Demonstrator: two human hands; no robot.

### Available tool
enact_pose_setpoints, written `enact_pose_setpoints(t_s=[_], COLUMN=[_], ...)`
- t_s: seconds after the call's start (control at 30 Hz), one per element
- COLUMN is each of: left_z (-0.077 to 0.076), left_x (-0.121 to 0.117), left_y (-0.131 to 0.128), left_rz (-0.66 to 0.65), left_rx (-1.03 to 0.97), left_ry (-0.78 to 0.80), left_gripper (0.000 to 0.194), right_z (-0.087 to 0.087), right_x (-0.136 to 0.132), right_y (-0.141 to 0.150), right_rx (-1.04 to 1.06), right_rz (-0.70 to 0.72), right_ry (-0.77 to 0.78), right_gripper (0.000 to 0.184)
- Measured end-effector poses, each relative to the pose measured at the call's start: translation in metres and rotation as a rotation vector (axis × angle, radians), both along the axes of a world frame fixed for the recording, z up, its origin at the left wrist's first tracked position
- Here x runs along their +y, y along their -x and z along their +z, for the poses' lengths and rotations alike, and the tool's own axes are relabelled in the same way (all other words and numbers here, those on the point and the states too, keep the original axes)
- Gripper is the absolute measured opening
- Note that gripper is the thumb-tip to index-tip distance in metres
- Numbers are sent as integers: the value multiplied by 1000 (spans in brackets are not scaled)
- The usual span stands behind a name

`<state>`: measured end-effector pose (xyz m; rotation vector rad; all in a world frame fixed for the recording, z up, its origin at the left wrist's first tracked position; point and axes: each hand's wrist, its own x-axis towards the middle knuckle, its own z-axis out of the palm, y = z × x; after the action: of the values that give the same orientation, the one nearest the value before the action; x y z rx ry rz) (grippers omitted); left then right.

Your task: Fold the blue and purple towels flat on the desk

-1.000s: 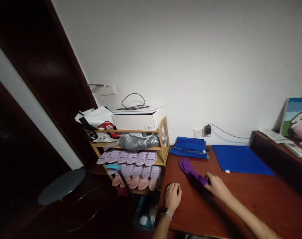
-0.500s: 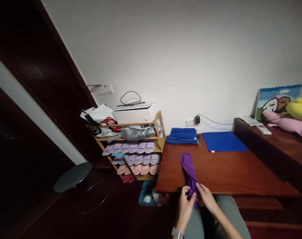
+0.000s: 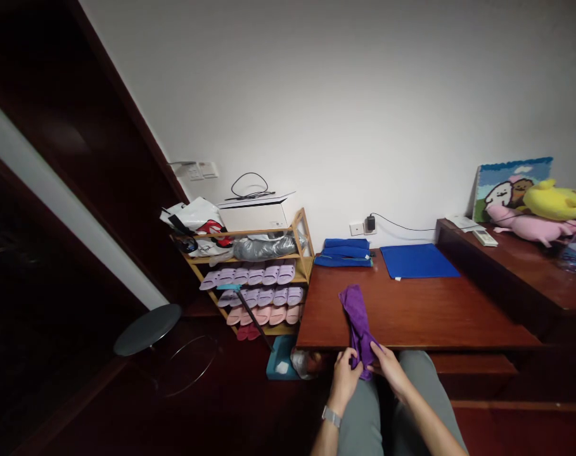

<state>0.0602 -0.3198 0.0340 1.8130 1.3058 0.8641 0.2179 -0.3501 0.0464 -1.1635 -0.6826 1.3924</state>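
A purple cloth (image 3: 357,316) lies across the near left part of a dark red wooden table (image 3: 425,313) and hangs over its front edge. My left hand (image 3: 345,375) and my right hand (image 3: 387,367) both pinch the hanging end of the cloth, just below the table edge and above my lap. A watch sits on my left wrist. Both hands are closed on the fabric.
Folded blue towels (image 3: 343,251) and a blue mat (image 3: 418,261) lie at the table's back. A wooden shoe rack (image 3: 259,278) with several slippers stands to the left, beside a round grey stool (image 3: 147,320). Plush toys (image 3: 537,212) rest on a raised shelf at right.
My hands drew the purple cloth from the table top toward its front edge; both now grip its hanging end. The view pulled back from the table.
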Motion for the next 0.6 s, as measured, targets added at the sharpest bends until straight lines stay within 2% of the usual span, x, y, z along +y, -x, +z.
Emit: enact_pose_setpoints(t_s=[0.17, 0.27, 0.33, 0.4, 0.47, 0.53, 0.6], left_z=[5, 14, 26, 46, 76, 113, 154], left_x=[-14, -25, -26, -16, 8, 45, 86], left_y=[-6, -11, -16, -19, -16, -2, 24], left_rz=[59, 95, 80, 86, 142, 214, 277], left_rx=[36, 71, 30, -162, -440, -623, -779], left_ry=[-109, -197, -218, -153, -61, -54, -65], left_gripper=[22, 23, 20, 12, 9, 16, 20], right_z=[-2, 9, 22, 42, 69, 104, 146], right_x=[-5, -12, -15, -12, 0, 17, 33], right_y=[10, 12, 10, 1, -18, -50, -92], right_rx=[-27, -25, -17, -7, 5, 17, 30], right_rz=[-40, -82, -97, -104, -126, -185, -279], right_ry=[-34, -44, -43, -56, -92, -141, -191], right_gripper=[61, 58, 55, 53, 48, 41, 32])
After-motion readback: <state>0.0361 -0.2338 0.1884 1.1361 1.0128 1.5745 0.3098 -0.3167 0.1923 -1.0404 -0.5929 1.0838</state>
